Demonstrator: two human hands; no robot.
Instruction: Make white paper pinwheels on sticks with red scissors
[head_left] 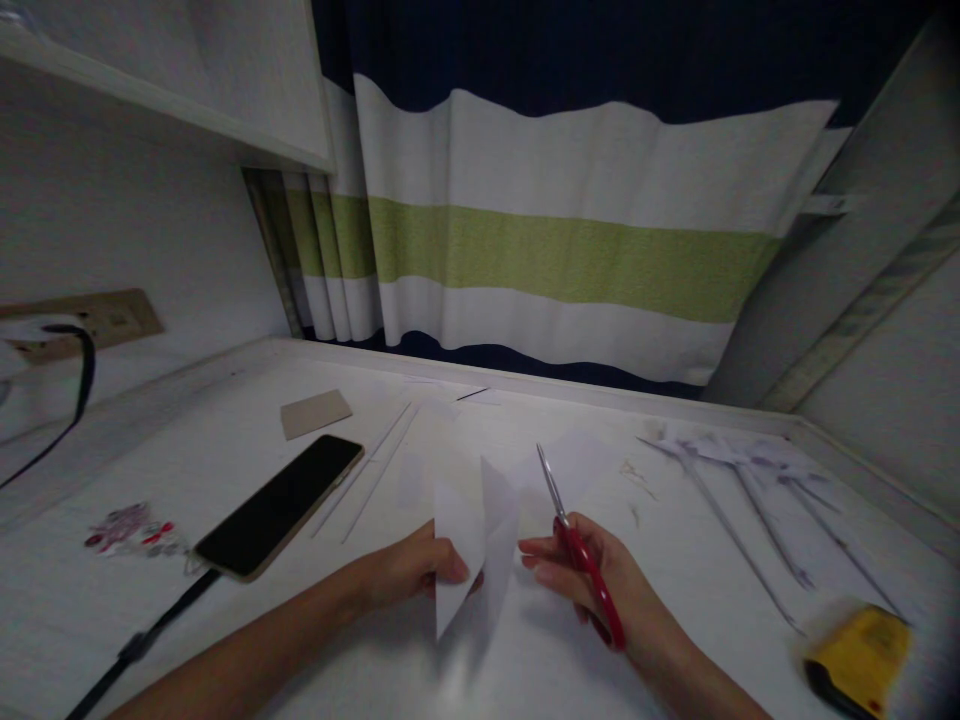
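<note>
Dim, soft overall; edges bowed by wide lens, corners blurred

Left hand (420, 570): fingertips hidden behind the folded white paper (469, 555). Right hand (600, 585): scissors (581, 560) handle loops largely covered by the fingers (544, 572); blades look closed, not certain. Both forearms cut off by the bottom edge. Yellow object (862, 655) at lower right blurred, partly out of frame; identity unclear. Small red-and-white item (131, 530) on the table (225, 640) too blurred to identify. Black cable (142, 640) runs off the bottom edge.
</note>
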